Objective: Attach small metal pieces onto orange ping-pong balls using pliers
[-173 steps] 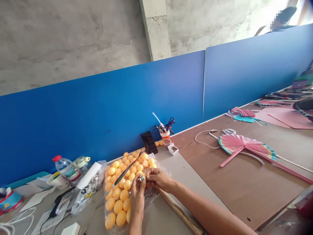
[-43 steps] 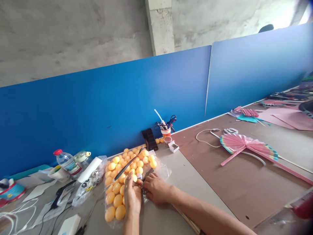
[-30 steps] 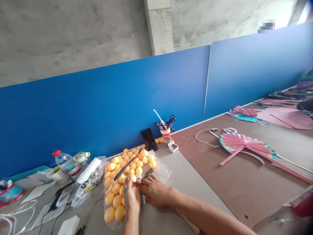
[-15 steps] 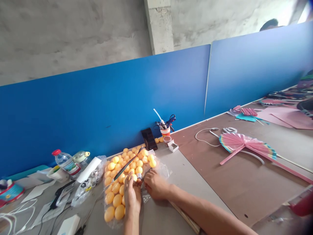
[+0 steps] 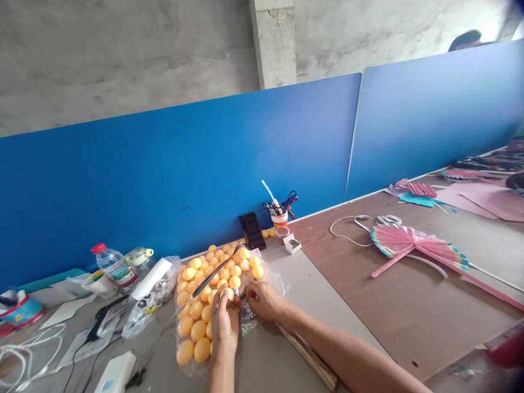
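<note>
My left hand (image 5: 226, 325) is closed around an orange ping-pong ball (image 5: 227, 295), palm facing up and inward. Close beside it, my right hand (image 5: 262, 300) has its fingers curled together near the ball. A thin dark thing shows at those fingertips, too small to name. Both hands are at the near right side of a clear plastic bag (image 5: 192, 367) full of orange ping-pong balls (image 5: 198, 331). Across the bag lies a narrow dark strip (image 5: 212, 278). Under my right forearm, thin wooden sticks (image 5: 313, 363) lie on the table.
Behind the bag stand a dark phone (image 5: 252, 230), a cup of tools (image 5: 280, 219) and a small white box (image 5: 292, 244). A bottle (image 5: 117, 266), plastic wrapping and cables crowd the left. At right lies a pink paper fan (image 5: 415, 240). A blue partition (image 5: 172, 180) runs behind.
The view has shifted slightly. My right fingers look more curled and a little farther from the ball. My left hand still holds the ball in about the same place.
</note>
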Demonstrator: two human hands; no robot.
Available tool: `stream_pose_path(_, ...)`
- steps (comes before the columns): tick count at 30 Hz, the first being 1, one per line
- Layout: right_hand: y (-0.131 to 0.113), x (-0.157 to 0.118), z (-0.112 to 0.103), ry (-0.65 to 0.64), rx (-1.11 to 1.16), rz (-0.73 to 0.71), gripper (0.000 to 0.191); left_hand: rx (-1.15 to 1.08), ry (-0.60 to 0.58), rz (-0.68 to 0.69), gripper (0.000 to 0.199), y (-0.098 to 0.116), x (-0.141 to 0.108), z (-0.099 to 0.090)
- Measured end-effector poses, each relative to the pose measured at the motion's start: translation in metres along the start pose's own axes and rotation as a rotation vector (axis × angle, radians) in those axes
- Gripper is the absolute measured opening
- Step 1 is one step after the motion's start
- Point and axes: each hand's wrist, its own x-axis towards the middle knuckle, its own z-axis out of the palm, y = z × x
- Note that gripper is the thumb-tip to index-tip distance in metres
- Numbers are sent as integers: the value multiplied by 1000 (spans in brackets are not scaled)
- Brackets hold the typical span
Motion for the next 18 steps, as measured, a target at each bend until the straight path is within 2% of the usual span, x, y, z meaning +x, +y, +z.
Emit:
stream_pose_path(7, -2, -3, -7, -48, 72, -11, 12, 36, 7, 23, 48, -2, 0, -1)
stream_pose_path(11, 0, -3, -7, -82, 107, -134, 8, 96, -3, 44, 52, -3, 0, -1)
stream_pose_path(13, 3, -2, -4, -55, 119, -176, 5, 128, 9, 47, 52, -4, 1, -1)
stream_pose_path(18, 7, 3, 0, 65, 191, -63, 11, 248, 4, 106, 51, -9, 5, -5)
